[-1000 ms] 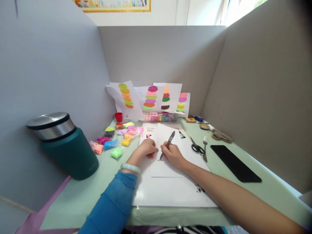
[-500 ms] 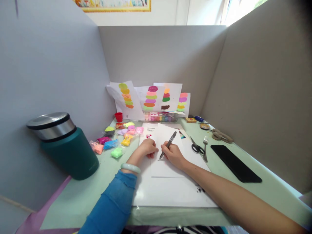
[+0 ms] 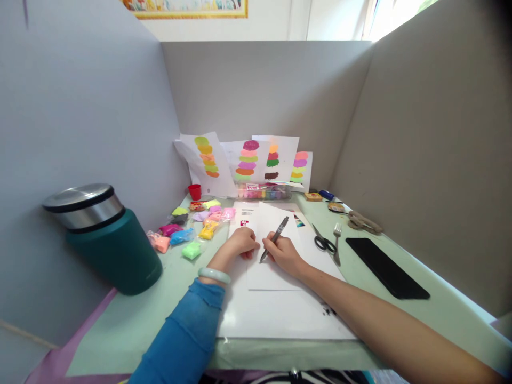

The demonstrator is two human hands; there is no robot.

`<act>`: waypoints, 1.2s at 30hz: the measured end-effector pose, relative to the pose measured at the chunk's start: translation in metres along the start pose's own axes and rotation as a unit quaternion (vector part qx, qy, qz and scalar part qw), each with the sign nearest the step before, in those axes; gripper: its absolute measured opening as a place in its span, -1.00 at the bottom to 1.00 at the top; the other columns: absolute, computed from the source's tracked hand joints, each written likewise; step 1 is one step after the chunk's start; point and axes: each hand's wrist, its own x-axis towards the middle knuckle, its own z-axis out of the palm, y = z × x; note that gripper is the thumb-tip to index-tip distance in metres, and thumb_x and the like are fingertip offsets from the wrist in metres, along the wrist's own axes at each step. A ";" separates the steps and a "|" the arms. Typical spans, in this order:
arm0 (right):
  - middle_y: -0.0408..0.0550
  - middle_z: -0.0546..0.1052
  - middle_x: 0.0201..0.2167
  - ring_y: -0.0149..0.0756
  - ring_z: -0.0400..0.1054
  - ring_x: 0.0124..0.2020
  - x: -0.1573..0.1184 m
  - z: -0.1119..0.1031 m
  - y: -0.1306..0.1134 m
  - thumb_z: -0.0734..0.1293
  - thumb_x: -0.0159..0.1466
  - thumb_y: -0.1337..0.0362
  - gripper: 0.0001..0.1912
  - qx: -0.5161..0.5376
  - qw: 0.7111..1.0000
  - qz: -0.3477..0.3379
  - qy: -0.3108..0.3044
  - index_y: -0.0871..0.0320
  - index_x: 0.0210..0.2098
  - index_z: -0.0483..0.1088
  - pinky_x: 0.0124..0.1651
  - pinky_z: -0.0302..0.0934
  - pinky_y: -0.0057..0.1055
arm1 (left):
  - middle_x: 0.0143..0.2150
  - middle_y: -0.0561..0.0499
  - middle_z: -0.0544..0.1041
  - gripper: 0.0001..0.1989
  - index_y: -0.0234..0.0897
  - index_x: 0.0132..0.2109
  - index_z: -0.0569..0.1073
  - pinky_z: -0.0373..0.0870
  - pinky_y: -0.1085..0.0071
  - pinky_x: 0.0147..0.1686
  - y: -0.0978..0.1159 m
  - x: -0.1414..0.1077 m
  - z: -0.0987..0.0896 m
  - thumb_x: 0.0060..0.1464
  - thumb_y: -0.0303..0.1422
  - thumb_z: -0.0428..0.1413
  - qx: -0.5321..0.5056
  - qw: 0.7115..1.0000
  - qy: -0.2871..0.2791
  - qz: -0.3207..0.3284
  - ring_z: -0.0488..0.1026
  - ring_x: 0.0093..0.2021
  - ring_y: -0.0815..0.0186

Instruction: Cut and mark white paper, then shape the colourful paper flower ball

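Observation:
My right hand [image 3: 285, 255] is closed around a dark grey pen [image 3: 278, 233], its tip down on a small white sheet [image 3: 268, 277]. A tiny dark mark shows by the tip. To the left, my left hand [image 3: 242, 242] lies on the sheet's left edge with its fingers curled under, and nothing shows in them. Beneath the small sheet is a larger white pad [image 3: 288, 320] with printing at its top and some dark specks near its lower right. A pale bangle [image 3: 215, 275] circles my left wrist, above a blue sleeve.
A green flask [image 3: 116, 245] stands at the left, beside several bagged clay pieces [image 3: 192, 250]. Scissors [image 3: 325, 245], a fork [image 3: 337, 242] and a black phone-like slab [image 3: 386, 266] lie right. Colour-swatch sheets [image 3: 248, 165] lean at the back. Grey panels [image 3: 264, 85] enclose the table.
The pen and my right hand have shifted very slightly to the left over the sheet. My left hand has stayed in place.

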 end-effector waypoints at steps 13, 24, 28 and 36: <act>-0.26 0.25 -0.70 -0.44 0.14 -0.61 0.000 0.000 0.001 0.16 0.27 0.15 -0.69 -0.007 1.000 -0.002 -0.005 0.13 -0.57 0.16 -0.43 0.07 -0.48 | -0.67 0.04 0.42 -0.96 -0.30 -0.42 0.33 0.34 0.50 -0.60 0.001 -0.001 0.000 -0.12 -0.48 0.07 -0.001 1.000 0.004 0.001 0.43 -0.61 0.30; -0.24 0.27 -0.69 -0.44 0.17 -0.60 0.000 -0.001 -0.002 0.17 0.27 0.17 -0.66 -0.008 1.000 0.000 -0.019 0.14 -0.60 0.18 -0.40 0.10 -0.48 | -0.67 0.05 0.41 -0.97 -0.30 -0.43 0.32 0.30 0.53 -0.64 0.002 -0.001 -0.001 -0.11 -0.47 0.05 0.001 1.000 0.002 0.000 0.40 -0.64 0.34; -0.24 0.28 -0.69 -0.44 0.18 -0.59 0.000 -0.001 -0.003 0.18 0.27 0.18 -0.67 -0.008 1.000 -0.001 -0.022 0.15 -0.60 0.20 -0.40 0.10 -0.49 | -0.66 0.04 0.42 -0.97 -0.31 -0.41 0.34 0.31 0.52 -0.63 0.001 -0.001 0.000 -0.09 -0.45 0.07 0.001 1.000 -0.001 -0.002 0.41 -0.63 0.34; -0.23 0.32 -0.69 -0.44 0.22 -0.59 0.000 0.000 -0.004 0.19 0.28 0.18 -0.67 -0.007 1.000 -0.004 -0.030 0.15 -0.59 0.23 -0.41 0.11 -0.49 | -0.61 0.00 0.47 -0.96 -0.32 -0.39 0.36 0.35 0.50 -0.58 0.001 0.000 0.000 -0.08 -0.44 0.08 0.009 1.000 0.001 -0.004 0.43 -0.61 0.33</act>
